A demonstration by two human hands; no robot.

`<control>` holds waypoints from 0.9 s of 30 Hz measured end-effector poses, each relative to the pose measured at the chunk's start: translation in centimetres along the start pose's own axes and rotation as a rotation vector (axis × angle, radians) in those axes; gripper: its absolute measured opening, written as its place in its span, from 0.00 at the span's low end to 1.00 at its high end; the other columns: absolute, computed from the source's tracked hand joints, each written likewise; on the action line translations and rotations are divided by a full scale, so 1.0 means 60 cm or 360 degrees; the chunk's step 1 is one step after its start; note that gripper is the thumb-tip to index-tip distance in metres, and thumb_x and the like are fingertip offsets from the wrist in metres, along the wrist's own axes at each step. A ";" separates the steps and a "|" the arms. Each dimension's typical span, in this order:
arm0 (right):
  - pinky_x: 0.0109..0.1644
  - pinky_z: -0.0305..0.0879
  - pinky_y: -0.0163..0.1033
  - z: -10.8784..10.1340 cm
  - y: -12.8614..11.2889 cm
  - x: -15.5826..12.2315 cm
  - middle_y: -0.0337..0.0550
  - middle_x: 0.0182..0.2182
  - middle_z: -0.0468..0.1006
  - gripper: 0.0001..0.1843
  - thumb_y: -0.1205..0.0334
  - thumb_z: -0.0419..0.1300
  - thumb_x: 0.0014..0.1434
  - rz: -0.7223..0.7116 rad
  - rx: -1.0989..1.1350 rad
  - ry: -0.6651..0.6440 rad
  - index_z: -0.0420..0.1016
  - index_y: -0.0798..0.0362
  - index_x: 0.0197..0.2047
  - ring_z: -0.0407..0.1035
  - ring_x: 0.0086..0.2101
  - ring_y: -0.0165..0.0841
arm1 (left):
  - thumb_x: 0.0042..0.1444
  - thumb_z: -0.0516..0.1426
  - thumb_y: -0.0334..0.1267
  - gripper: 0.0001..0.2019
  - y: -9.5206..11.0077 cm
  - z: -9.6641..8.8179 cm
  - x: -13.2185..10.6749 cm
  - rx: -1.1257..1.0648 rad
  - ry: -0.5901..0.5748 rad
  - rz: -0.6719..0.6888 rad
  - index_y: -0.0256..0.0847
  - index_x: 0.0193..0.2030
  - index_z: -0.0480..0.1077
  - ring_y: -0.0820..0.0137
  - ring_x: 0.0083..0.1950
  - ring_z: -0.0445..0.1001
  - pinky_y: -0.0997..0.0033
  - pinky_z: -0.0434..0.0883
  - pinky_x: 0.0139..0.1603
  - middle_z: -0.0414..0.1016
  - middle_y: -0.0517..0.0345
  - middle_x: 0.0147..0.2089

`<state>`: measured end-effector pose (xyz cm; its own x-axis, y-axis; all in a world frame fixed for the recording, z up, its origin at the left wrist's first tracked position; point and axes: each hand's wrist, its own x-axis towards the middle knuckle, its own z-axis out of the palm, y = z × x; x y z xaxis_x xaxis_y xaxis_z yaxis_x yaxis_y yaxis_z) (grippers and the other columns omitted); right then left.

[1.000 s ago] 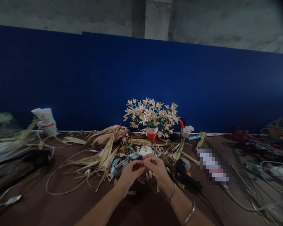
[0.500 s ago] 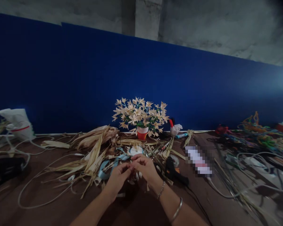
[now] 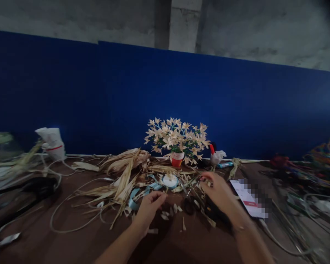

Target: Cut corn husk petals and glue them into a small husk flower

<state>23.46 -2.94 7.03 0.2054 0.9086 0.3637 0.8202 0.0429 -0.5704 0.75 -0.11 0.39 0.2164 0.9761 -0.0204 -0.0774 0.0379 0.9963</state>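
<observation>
Over at the back of the surface [image 3: 82, 244], before the panel [image 3: 121, 91], stands the flower pot [image 3: 177, 160], husks [image 3: 123, 176] to its left, a phone [image 3: 250, 205] off to its right. The ribbon roll [image 3: 170, 182] lies before the pot, left of the right hand [image 3: 217, 192]; scraps [image 3: 164, 216] lie just right of the left hand [image 3: 148, 209].

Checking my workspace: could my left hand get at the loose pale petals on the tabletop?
Likely yes: the pale petals lie beside your left hand, nothing visible covers them, and your right hand is clear of them.
</observation>
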 end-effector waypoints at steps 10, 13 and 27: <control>0.39 0.58 0.41 0.016 0.113 -0.094 0.53 0.38 0.74 0.22 0.74 0.53 0.42 0.0071 -0.0994 -0.0270 0.67 0.55 0.43 0.69 0.39 0.43 | 0.41 0.61 0.48 0.15 0.006 0.002 0.002 -0.0262 -0.0030 -0.0091 0.36 0.26 0.69 0.77 0.22 0.61 0.78 0.56 0.24 0.68 0.62 0.22; 0.36 0.60 0.40 0.005 0.112 -0.066 0.52 0.34 0.75 0.16 0.70 0.52 0.45 0.0163 -0.0611 -0.0081 0.67 0.57 0.41 0.70 0.36 0.43 | 0.42 0.60 0.48 0.15 0.005 0.001 0.002 -0.0332 -0.0043 -0.0136 0.36 0.27 0.68 0.79 0.20 0.61 0.79 0.55 0.21 0.68 0.62 0.22; 0.21 0.53 0.31 0.123 -0.097 -0.019 0.34 0.15 0.66 0.17 0.53 0.68 0.35 0.0476 0.1704 -0.0581 0.74 0.56 0.25 0.55 0.17 0.23 | 0.38 0.64 0.43 0.14 0.012 0.000 -0.008 -0.0665 -0.0362 -0.0373 0.36 0.22 0.66 0.81 0.18 0.60 0.80 0.53 0.21 0.65 0.65 0.16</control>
<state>14.49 -1.16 4.51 0.0055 0.9997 -0.0237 -0.1394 -0.0227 -0.9900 0.60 -0.58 1.09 0.4762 0.8620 -0.1736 -0.3728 0.3768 0.8480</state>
